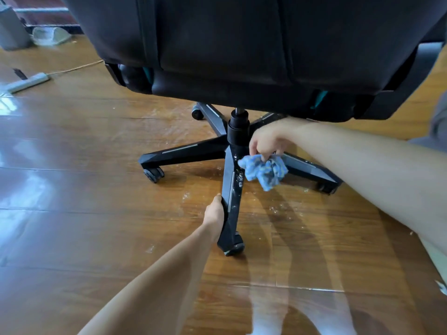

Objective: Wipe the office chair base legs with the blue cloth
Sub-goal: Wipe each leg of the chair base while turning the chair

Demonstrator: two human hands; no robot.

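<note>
A black office chair stands on the wooden floor, its star base (191, 152) spreading from a central column (238, 129). The near leg (231, 197) points toward me and carries white dusty specks. My left hand (215, 211) grips that leg from its left side, above the caster (233, 247). My right hand (268, 139) pinches a crumpled blue cloth (264, 171), which hangs just right of the near leg's upper part, close to the hub. I cannot tell whether the cloth touches the leg.
The dark seat and backrest (242, 49) overhang the base. White crumbs lie scattered on the floor (278, 209) around the legs. A grey power strip (26, 83) with a cord lies at far left, and a grey bin (11, 27) stands beyond it.
</note>
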